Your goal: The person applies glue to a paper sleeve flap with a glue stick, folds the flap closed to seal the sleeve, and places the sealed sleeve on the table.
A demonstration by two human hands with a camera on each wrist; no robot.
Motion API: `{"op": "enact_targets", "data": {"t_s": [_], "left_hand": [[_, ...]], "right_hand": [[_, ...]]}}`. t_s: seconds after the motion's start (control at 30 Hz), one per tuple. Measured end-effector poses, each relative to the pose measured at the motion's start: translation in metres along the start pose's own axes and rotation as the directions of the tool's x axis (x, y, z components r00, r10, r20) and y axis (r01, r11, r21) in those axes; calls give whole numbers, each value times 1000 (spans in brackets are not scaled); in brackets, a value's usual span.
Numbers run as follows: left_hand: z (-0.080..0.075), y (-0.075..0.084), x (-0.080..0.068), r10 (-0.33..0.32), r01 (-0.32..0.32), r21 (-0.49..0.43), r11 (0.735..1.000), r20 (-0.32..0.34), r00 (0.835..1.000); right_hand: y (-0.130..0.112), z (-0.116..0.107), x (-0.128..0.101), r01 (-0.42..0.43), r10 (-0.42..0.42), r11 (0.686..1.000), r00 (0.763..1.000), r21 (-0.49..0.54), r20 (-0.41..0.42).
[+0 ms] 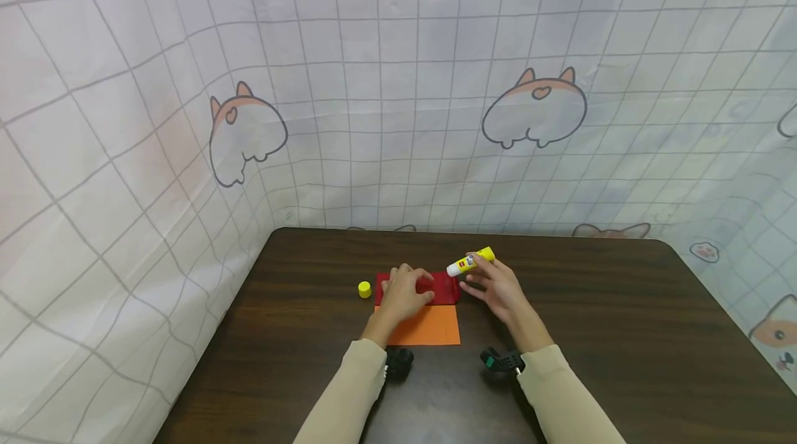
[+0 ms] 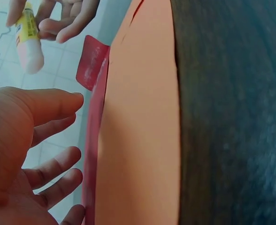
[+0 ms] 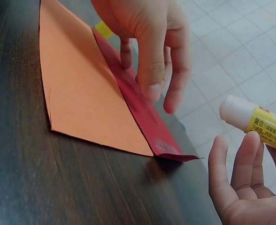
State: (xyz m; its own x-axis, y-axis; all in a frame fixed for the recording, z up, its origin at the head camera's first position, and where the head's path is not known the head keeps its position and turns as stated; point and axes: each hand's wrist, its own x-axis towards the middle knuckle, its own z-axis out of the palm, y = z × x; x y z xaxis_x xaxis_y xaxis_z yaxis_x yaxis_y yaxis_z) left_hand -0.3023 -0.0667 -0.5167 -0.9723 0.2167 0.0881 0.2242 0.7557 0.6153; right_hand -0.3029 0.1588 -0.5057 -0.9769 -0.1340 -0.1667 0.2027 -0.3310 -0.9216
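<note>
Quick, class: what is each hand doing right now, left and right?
Left hand: open, fingers resting on the red paper.
Right hand: holding the uncapped glue stick in its grip, above the table.

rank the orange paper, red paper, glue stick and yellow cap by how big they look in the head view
1. orange paper, the largest visible patch
2. red paper, though the left hand covers part of it, so its place against the orange is unsure
3. glue stick, held in the right hand
4. yellow cap
</note>
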Motion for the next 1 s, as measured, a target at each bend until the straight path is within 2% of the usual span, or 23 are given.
{"op": "enact_targets", "data": {"t_s": [0.43,1.0], "left_hand": [[2,-9,2,3,-3,-46,999,3,1000],[3,-12,-1,-14,14,-31,999,4,1000]], "right_hand": [[6,3,11,7,-10,999,998,-50,-59],[17,-1,8,39,-57,985,992,-168,-109]]}}
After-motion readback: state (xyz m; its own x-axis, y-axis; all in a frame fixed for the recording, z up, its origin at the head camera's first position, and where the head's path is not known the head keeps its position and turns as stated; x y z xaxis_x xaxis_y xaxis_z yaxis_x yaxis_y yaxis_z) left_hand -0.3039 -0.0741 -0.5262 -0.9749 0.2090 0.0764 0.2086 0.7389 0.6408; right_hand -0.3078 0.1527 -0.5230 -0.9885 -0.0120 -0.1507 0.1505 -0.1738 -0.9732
